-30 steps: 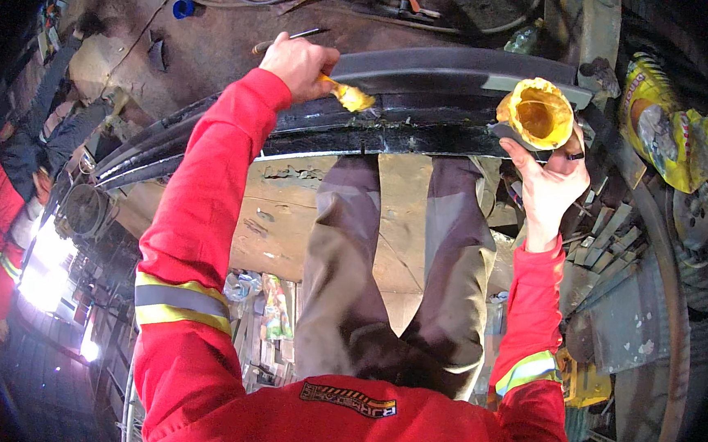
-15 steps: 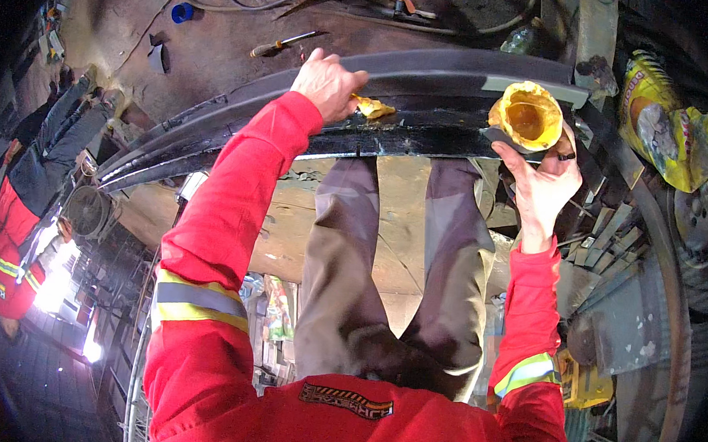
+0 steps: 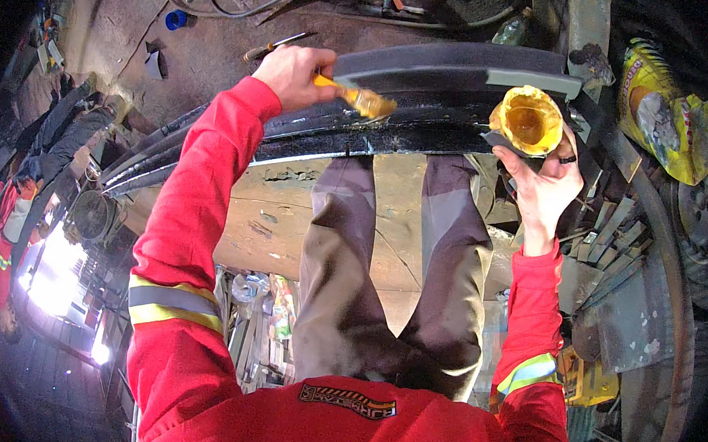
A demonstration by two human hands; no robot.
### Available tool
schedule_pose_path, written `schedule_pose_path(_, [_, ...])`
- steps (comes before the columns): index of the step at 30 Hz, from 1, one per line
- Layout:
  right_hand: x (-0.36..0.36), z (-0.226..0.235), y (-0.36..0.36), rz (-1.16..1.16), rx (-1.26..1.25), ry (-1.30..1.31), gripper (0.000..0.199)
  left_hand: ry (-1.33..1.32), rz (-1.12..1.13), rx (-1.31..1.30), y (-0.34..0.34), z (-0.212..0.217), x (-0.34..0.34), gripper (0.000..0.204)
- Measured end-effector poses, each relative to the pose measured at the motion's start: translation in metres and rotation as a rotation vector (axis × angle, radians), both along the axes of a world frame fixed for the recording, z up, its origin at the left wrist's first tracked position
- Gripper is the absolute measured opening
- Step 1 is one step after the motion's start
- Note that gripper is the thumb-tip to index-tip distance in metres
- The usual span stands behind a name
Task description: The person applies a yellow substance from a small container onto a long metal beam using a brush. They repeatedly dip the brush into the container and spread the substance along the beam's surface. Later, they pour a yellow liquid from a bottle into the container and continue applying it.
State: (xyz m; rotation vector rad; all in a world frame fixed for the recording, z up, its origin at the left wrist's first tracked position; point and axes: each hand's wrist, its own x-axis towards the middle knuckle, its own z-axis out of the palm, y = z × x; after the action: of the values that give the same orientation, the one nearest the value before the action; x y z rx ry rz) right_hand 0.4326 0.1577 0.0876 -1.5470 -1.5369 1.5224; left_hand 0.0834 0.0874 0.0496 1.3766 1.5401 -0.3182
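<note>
Red sleeves [image 3: 189, 234], reflective bands, grey trousers [image 3: 391, 281]

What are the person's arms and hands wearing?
Both arms are in bright red long sleeves. Each sleeve has a shiny band, grey with yellow edges: one on the left sleeve, one on the right sleeve. The left hand and right hand are bare, with no gloves. No watch or rings show.
</note>
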Motion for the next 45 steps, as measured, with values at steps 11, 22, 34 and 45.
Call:
schedule_pose_path(11, [0.008, -0.001, 0.002, 0.012, 0.014, -0.005, 0.064, 0.004, -0.592, 0.487, 0.002, 0.017, 0.030, 0.018])
schedule_pose_path(22, [0.008, 0.003, 0.003, -0.015, 0.004, -0.006, 0.064, -0.010, -0.565, 0.466, -0.004, 0.008, 0.040, 0.018])
schedule_pose_path(34, [0.007, 0.001, 0.000, -0.041, -0.026, 0.027, 0.063, 0.028, -0.525, 0.321, -0.004, 0.014, 0.007, 0.027])
schedule_pose_path(45, [0.011, 0.003, -0.004, -0.049, -0.050, 0.048, 0.071, -0.059, -0.211, 0.134, -0.006, 0.020, -0.003, 0.026])
